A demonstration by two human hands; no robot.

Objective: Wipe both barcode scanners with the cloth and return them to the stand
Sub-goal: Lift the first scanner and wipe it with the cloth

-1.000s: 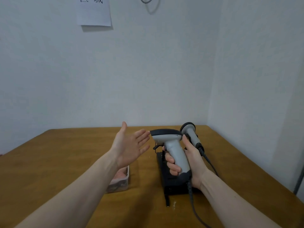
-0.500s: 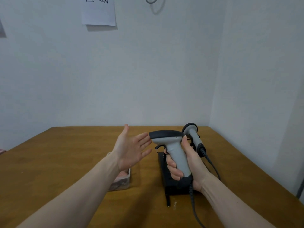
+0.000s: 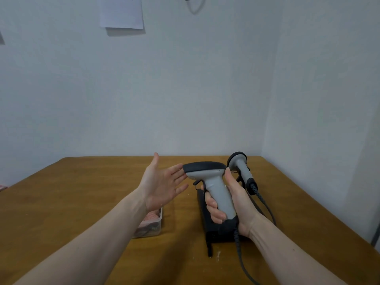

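My right hand (image 3: 236,204) grips the grey handle of a barcode scanner (image 3: 207,173), held upright above the black stand (image 3: 207,229), its dark head pointing left. My left hand (image 3: 162,182) is open, palm up, fingertips just beside the scanner's head. A second grey scanner (image 3: 239,165) rests in the stand behind, its coiled cable (image 3: 267,208) trailing right. A pink cloth (image 3: 151,218) lies in a clear plastic tub (image 3: 152,229), partly hidden under my left wrist.
A wooden table (image 3: 82,202) fills a corner between two white walls. A sheet of paper (image 3: 121,13) hangs on the far wall. The held scanner's cable (image 3: 240,262) runs down toward the table's front edge.
My left hand has drifted slightly toward the scanner's head. The right hand keeps the same grip; the view has shifted a little.
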